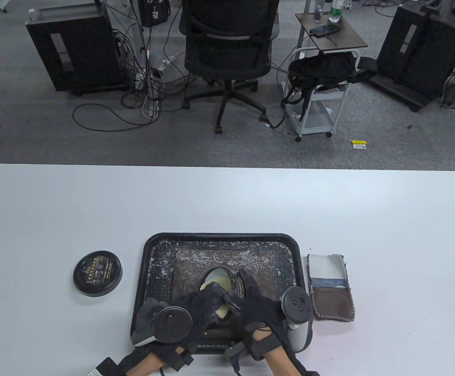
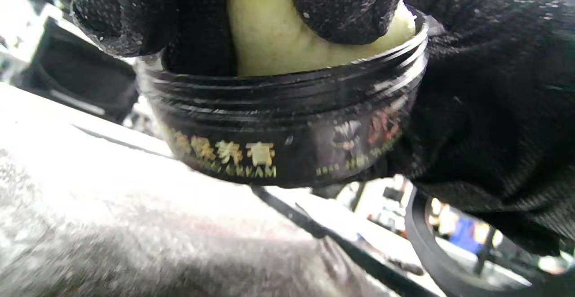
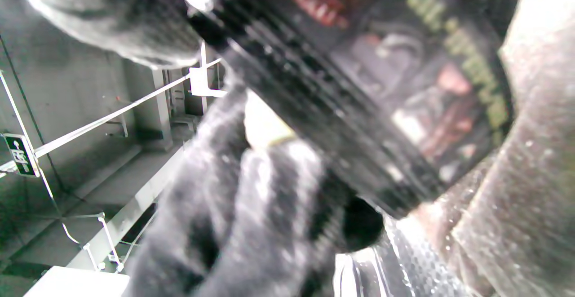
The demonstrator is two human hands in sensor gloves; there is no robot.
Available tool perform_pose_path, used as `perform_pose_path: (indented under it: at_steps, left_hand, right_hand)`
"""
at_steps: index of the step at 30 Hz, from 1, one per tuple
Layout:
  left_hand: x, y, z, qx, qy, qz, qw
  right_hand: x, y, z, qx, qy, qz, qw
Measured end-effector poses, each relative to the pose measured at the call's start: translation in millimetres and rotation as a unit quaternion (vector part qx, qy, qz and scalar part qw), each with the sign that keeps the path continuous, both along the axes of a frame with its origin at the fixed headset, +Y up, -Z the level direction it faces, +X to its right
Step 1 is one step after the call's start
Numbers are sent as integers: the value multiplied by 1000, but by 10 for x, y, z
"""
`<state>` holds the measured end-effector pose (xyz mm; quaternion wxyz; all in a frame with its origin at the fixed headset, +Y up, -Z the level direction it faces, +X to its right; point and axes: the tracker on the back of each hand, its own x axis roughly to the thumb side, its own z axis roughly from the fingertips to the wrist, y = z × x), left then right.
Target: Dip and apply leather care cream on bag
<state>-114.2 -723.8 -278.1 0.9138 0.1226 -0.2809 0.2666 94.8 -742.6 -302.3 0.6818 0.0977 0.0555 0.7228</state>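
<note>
An open black cream jar (image 1: 222, 279) stands on a brown leather bag (image 1: 196, 261) lying in a black tray (image 1: 219, 236). My left hand (image 1: 211, 293) pinches a pale yellow sponge (image 2: 278, 32) and presses it into the jar (image 2: 287, 126). My right hand (image 1: 251, 288) grips the jar's right side, as the left wrist view (image 2: 494, 108) shows. In the right wrist view the jar (image 3: 368, 86) fills the frame, with the left hand's fingers (image 3: 251, 207) beside it. The bag is speckled with whitish cream.
The jar's black lid (image 1: 98, 273) lies on the white table left of the tray. A white, blue and brown stitched pouch (image 1: 331, 288) lies right of the tray. An office chair (image 1: 227, 51) and a cart (image 1: 321, 86) stand beyond the table's far edge.
</note>
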Motion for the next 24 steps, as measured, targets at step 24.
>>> perform_pose_path:
  at_steps: [24]
  left_hand:
    - [8, -28, -33, -17, -6, -24, 1000]
  right_hand:
    - [14, -86, -46, -17, -3, -20, 1000]
